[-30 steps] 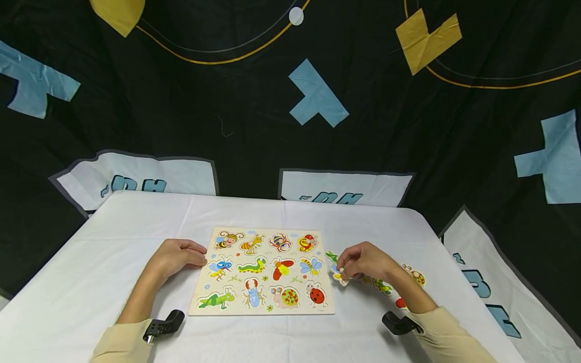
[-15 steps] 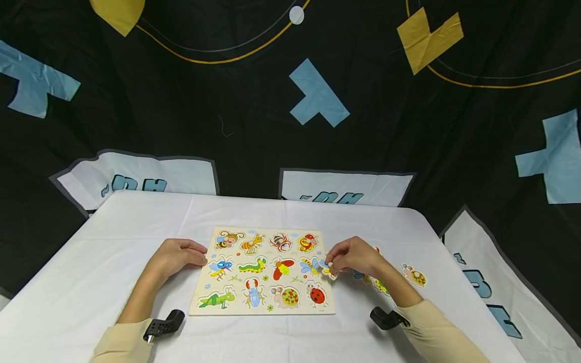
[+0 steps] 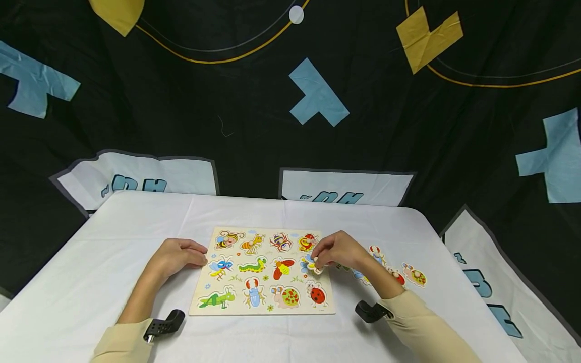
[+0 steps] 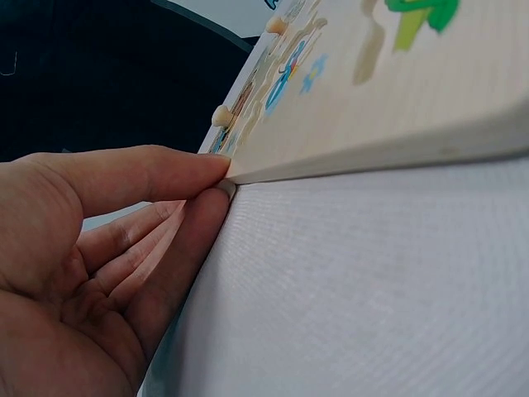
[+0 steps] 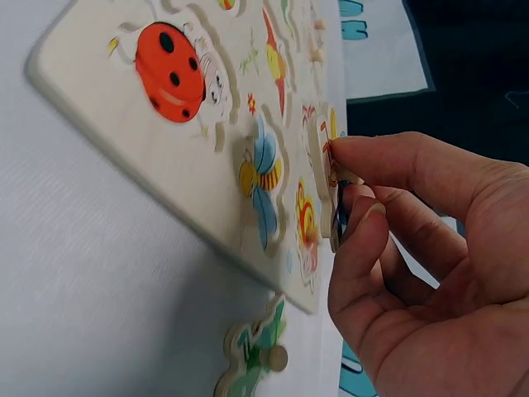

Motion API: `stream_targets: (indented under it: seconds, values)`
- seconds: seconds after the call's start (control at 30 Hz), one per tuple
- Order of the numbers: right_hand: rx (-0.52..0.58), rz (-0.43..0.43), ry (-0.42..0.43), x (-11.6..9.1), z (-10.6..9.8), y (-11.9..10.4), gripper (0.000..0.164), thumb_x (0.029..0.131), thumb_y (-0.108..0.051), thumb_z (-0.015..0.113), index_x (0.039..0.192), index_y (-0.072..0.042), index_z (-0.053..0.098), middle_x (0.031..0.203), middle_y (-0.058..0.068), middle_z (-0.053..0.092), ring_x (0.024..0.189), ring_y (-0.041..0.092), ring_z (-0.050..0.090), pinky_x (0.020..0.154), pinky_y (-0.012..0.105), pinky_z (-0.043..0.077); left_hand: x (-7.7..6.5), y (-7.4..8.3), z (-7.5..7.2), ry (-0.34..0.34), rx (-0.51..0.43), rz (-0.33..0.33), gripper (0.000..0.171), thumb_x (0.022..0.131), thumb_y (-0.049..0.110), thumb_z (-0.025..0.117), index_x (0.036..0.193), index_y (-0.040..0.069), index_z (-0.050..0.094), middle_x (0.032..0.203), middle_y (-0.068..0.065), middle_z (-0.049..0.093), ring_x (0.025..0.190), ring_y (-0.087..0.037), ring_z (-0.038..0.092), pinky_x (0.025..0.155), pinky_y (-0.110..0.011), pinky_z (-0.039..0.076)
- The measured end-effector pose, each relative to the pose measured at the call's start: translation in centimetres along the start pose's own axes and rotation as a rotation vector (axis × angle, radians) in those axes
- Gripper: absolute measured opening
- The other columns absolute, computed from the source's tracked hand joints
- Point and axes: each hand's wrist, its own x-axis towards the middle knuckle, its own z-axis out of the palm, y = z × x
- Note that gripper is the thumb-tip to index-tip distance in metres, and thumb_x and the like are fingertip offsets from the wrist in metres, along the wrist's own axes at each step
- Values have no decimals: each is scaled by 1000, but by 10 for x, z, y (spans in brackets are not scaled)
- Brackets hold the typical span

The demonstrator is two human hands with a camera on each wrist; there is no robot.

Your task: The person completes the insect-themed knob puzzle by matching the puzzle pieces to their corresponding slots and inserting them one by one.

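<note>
A wooden puzzle board (image 3: 268,302) with printed insects lies flat on the white table. My left hand (image 3: 179,257) pinches the board's left edge between thumb and finger, as the left wrist view shows (image 4: 124,240). My right hand (image 3: 338,250) is over the board's right side. It pinches a thin wooden puzzle piece (image 5: 325,178), tilted and above the surface, near the blue-winged bee recess (image 5: 263,178). In the head view only part of the held piece (image 3: 316,270) shows; my fingers cover most of its picture.
Loose pieces lie right of the board: a snail (image 3: 414,275), a stag beetle (image 3: 376,254), a red one (image 3: 397,276) and a green one (image 5: 256,351) with a knob. My right forearm hides part of this group. Knobbed pieces (image 5: 312,236) sit in the board's far row.
My right hand has moved left with the piece, from beside the board's right edge to over the bee recess. My left hand has stayed at the left edge.
</note>
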Motion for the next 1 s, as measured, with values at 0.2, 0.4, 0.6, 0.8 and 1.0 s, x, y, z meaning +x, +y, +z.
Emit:
stream_targets:
  seconds: [0.2, 0.4, 0.6, 0.8, 1.0]
  values:
    - [-1, -29, 0, 8, 8, -9, 13, 71, -8, 84, 83, -9, 79, 70, -1, 69, 59, 13, 52, 58, 32, 43, 1, -1, 0, -4, 0, 13, 37, 79, 13, 81, 112, -2, 72, 88, -7, 78, 75, -15, 70, 69, -27, 50]
    - [2, -26, -5, 17, 19, -17, 14, 70, -7, 85, 83, -8, 79, 75, -1, 70, 61, 13, 54, 61, 31, 47, 2, -1, 0, -10, -2, 22, 37, 79, 12, 80, 112, -2, 72, 88, -8, 78, 75, -16, 70, 68, -27, 51]
    - [0, -28, -11, 25, 30, -26, 14, 70, -7, 86, 82, -9, 79, 72, -1, 71, 59, 13, 54, 60, 31, 48, 1, 2, -1, -8, 15, 20, 37, 79, 13, 81, 112, -2, 72, 88, -8, 78, 76, -15, 70, 69, -27, 50]
    - [14, -53, -35, 32, 42, -35, 12, 71, -5, 84, 82, -8, 79, 64, -2, 67, 56, 11, 51, 57, 28, 44, 1, 1, -1, -8, 9, 9, 38, 80, 14, 81, 112, -1, 71, 89, -7, 78, 76, -16, 70, 68, -26, 50]
    - [38, -43, -53, 36, 53, -45, 11, 73, -6, 83, 83, -9, 79, 65, -1, 68, 58, 15, 53, 57, 29, 44, 2, 1, 0, -6, -3, 15, 37, 79, 13, 81, 111, -2, 72, 89, -8, 78, 76, -16, 70, 67, -26, 52]
